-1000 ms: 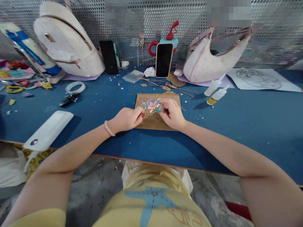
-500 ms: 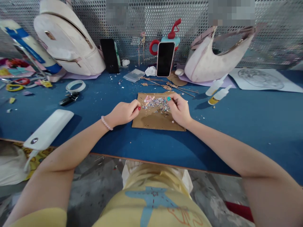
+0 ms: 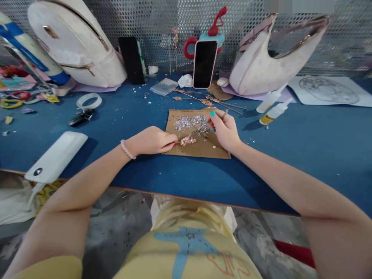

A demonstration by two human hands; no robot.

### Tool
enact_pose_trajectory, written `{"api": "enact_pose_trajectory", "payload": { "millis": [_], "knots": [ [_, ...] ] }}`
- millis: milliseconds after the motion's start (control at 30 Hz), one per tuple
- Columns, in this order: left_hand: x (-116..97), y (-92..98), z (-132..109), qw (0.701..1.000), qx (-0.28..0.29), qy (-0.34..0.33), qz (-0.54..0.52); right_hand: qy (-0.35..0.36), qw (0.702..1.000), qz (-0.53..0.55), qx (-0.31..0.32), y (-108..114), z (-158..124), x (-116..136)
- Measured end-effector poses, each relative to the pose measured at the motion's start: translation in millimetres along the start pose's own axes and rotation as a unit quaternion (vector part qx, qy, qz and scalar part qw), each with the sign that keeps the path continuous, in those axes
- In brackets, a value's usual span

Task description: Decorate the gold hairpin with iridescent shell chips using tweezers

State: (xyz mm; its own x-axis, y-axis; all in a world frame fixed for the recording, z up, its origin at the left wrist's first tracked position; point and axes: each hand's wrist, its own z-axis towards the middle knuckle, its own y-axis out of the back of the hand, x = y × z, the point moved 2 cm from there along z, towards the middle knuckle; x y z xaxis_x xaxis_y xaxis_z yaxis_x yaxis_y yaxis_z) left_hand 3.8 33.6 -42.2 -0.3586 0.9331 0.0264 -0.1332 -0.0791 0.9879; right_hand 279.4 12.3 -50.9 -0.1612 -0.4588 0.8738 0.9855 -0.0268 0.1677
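Observation:
In the middle of the desk, a piece of brown cardboard point(image 3: 200, 151) lies flat, with a pile of small glittering sequins and beads point(image 3: 190, 121) on its upper part. My left hand point(image 3: 158, 140) rests at the cardboard's left edge, fingers pinched on a hairpin point(image 3: 188, 140) whose pink-gold sparkling ornament points right, below the pile. Over the cardboard's right side, my right hand point(image 3: 225, 130) is closed round a thin dark tool point(image 3: 224, 114); its tip is hidden, so I cannot tell its kind. One white bead point(image 3: 214, 147) lies near that hand.
Behind the cardboard are more gold hairpins point(image 3: 207, 102), a propped phone point(image 3: 205, 64) and a plastic bag point(image 3: 164, 86). Two glue bottles point(image 3: 274, 113) stand at right by a white handbag point(image 3: 258, 71). At left are a tape roll point(image 3: 89, 101), a power bank point(image 3: 58, 157) and a backpack point(image 3: 78, 50).
My left hand has moved slightly right and down, bringing the hairpin's ornament from the top of the pile to below it. My right hand has shifted slightly right. The view has tilted a little.

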Motion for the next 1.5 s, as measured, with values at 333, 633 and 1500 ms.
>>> {"api": "enact_pose_trajectory", "payload": {
  "millis": [333,633,1500],
  "knots": [
    [6.8,1.7,-1.2,0.994,-0.05,0.065,-0.078,0.014,0.999,-0.03,-0.026,7.0,-0.2,2.9],
    [7.9,9.3,-0.1,0.961,-0.133,0.179,-0.162,0.014,0.997,-0.056,-0.047,12.4,0.7,0.2],
    [9.3,7.5,-2.3,0.991,-0.036,0.107,-0.072,0.047,0.992,-0.119,0.007,18.6,-1.2,-4.9]
  ]
}}
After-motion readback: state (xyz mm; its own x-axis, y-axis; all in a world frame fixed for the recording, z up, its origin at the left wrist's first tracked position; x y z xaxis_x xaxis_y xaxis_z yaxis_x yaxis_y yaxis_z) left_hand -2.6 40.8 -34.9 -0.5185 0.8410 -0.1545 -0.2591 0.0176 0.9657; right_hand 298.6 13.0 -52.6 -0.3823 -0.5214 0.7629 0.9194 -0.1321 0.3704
